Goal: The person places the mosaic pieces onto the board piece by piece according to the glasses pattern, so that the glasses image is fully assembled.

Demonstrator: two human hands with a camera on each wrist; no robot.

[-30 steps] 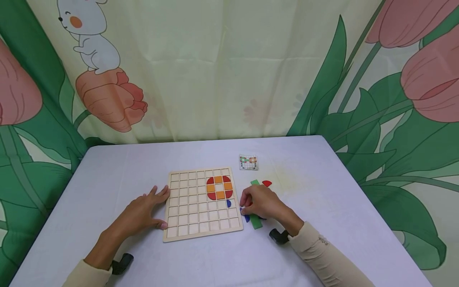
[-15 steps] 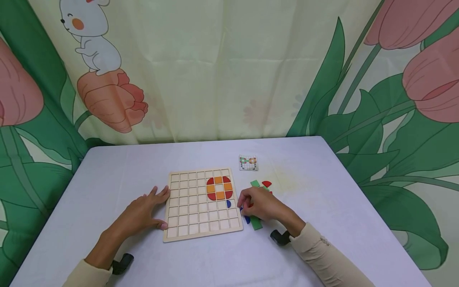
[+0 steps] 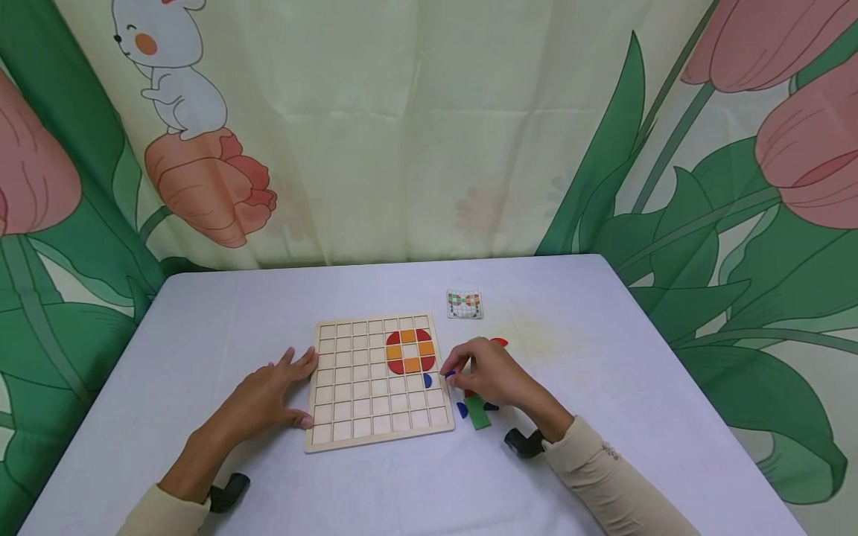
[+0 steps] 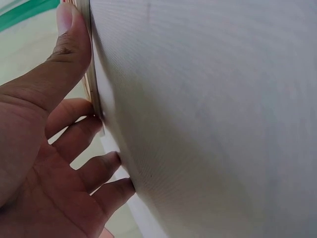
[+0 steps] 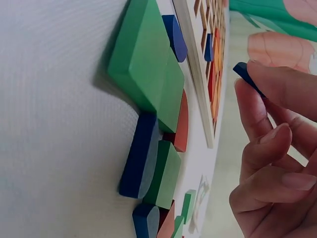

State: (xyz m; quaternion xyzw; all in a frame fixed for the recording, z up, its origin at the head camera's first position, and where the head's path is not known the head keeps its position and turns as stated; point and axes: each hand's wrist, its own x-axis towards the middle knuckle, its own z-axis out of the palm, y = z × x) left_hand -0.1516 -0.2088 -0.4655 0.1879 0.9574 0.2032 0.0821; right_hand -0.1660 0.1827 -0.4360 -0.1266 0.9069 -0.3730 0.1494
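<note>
Between thumb and fingertip, my right hand (image 3: 492, 376) pinches a small blue half-round tile (image 5: 242, 73), raised just off the right edge of a wooden grid board (image 3: 362, 387). My left hand (image 3: 261, 398) spreads along the board's left side, thumb near its front corner and fingertips touching the frame. Red and orange tiles (image 3: 411, 365) form a ring in the board's far right part. Another blue half-round tile (image 3: 427, 380) lies in a cell in front of that ring.
Loose tiles lie right of the board, under and around my right hand: green squares (image 5: 141, 54), blue half-rounds (image 3: 462, 410), and red pieces (image 3: 499, 342). Behind them is a small pattern card (image 3: 465, 304). A printed curtain (image 3: 402, 149) hangs beyond the table.
My right hand has risen from the loose tiles, now with a blue half-round tile pinched at its fingertips. My left hand and the board have stayed put.
</note>
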